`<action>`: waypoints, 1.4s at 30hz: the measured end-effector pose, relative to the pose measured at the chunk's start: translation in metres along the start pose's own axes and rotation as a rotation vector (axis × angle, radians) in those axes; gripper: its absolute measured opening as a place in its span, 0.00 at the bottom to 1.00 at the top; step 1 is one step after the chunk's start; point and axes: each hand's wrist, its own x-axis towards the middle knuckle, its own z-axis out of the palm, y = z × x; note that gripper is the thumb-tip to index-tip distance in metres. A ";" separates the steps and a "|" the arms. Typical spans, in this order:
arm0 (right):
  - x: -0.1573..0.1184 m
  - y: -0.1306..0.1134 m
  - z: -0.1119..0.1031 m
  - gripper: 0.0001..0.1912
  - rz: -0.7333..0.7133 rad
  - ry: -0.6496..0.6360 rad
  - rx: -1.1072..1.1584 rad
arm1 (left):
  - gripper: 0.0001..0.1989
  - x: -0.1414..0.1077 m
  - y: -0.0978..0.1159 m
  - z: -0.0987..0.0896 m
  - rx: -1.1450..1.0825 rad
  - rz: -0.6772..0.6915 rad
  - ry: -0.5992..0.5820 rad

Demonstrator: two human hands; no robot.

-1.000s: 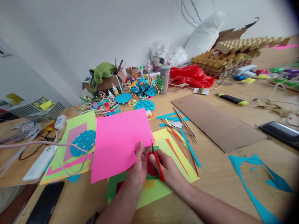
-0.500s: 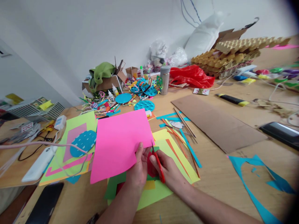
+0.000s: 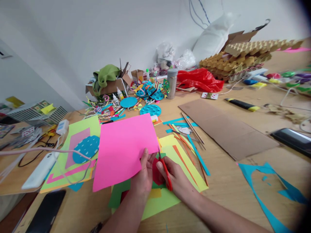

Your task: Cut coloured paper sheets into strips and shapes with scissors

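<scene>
My left hand (image 3: 145, 170) pinches the lower right part of a bright pink sheet of paper (image 3: 123, 149), thumb on top and fingers beneath. The sheet is held up at a tilt over the table. In my right hand (image 3: 173, 176) is a pair of red-handled scissors (image 3: 167, 174), blades pointing away from me at the sheet's right corner. Whether the blades touch the paper I cannot tell. Below both hands lie green paper (image 3: 119, 192), yellow-green sheets (image 3: 189, 165) and a dark red piece (image 3: 157, 173), partly covered by my hands.
Blue and orange paper strips (image 3: 199, 155) and thin sticks (image 3: 193, 129) lie to the right, beside a brown cardboard piece (image 3: 223, 129). A black phone (image 3: 46, 212) rests at the lower left. Further back stand a steel flask (image 3: 172, 84) and stacked egg trays (image 3: 243, 58).
Almost nothing differs. The view has shifted very slightly, and my hands, the pink sheet and the scissors keep nearly the same positions.
</scene>
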 end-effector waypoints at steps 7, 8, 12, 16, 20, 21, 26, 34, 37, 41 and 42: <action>0.001 -0.001 -0.002 0.21 0.009 -0.002 -0.009 | 0.18 0.000 0.000 -0.001 0.017 -0.014 0.012; 0.001 -0.001 -0.002 0.21 0.011 -0.002 -0.004 | 0.18 0.000 0.000 -0.001 0.023 -0.015 0.019; 0.001 -0.003 -0.001 0.21 0.023 -0.011 0.032 | 0.17 0.000 0.000 -0.003 0.045 -0.014 0.047; 0.001 -0.003 -0.001 0.21 0.024 -0.016 0.047 | 0.14 0.000 0.000 -0.003 0.064 -0.015 0.053; 0.001 -0.002 -0.001 0.21 0.029 -0.021 0.042 | 0.12 0.001 0.000 -0.004 0.070 -0.024 0.055; 0.001 -0.001 -0.001 0.20 0.029 -0.025 0.043 | 0.12 0.001 0.000 -0.004 0.070 -0.025 0.056; 0.000 0.001 0.000 0.20 0.014 -0.030 0.024 | 0.13 0.002 0.000 -0.004 0.050 -0.022 0.060; 0.001 0.003 -0.001 0.19 0.009 -0.035 0.029 | 0.13 0.000 0.000 -0.003 0.037 -0.005 0.050; 0.001 0.002 -0.001 0.20 0.008 -0.024 0.024 | 0.15 0.000 0.000 -0.003 0.031 -0.016 0.042; 0.000 0.002 0.000 0.20 0.011 -0.023 0.024 | 0.16 0.000 -0.001 -0.004 0.033 -0.023 0.046; 0.000 0.002 0.000 0.20 0.013 -0.025 0.025 | 0.16 0.000 -0.001 -0.004 0.033 -0.017 0.048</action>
